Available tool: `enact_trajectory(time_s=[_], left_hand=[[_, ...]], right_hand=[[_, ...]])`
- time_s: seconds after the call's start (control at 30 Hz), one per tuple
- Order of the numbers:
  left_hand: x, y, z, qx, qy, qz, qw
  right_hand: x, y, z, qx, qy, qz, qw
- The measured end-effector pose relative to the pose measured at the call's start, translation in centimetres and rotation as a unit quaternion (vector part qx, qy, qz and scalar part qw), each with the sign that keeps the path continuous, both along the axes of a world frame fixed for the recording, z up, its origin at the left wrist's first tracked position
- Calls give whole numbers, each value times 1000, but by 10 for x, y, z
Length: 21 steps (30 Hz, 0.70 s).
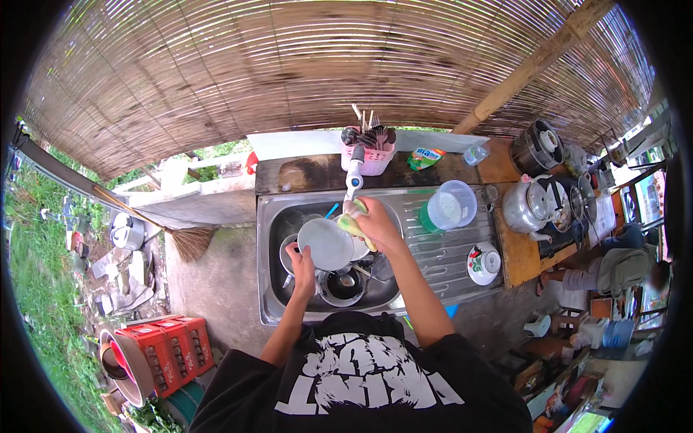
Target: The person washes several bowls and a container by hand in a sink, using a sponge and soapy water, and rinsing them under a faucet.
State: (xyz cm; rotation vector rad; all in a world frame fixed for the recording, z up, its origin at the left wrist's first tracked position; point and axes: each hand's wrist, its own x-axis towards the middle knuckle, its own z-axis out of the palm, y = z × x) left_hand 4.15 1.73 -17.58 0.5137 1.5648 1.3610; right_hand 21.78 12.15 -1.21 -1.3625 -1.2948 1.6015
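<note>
My left hand (302, 265) grips the rim of a round whitish plate (325, 244), held tilted above the stainless steel sink (266, 260). In my right hand (376, 223) is a yellow-green sponge (349, 224), close to the plate's upper right edge and just under the white faucet (353, 181). Below the plate, the basin holds a dark-bottomed pot (342, 287), several bowls and utensils, partly hidden by the plate and my hands. A blue handle (331, 210) sticks up at the basin's back.
A clear plastic tub (457, 203) stands on the drainboard, with a cup (489, 263) on a floral plate to its right. Behind the sink are a pink utensil basket (373, 162) and a detergent pouch (426, 159). A kettle (522, 205) stands right; a person (617, 270) sits beyond.
</note>
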Motion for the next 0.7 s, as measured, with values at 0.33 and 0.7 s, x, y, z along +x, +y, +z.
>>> enact_trajectory(time_s=[0.33, 0.7], left_hand=[[-31, -16, 32, 57, 134, -67, 987], [-28, -5, 49, 122, 316, -86, 937]], right_hand=[[1, -63, -70, -75, 67, -285, 953], [-111, -53, -79, 132, -203, -171, 955]])
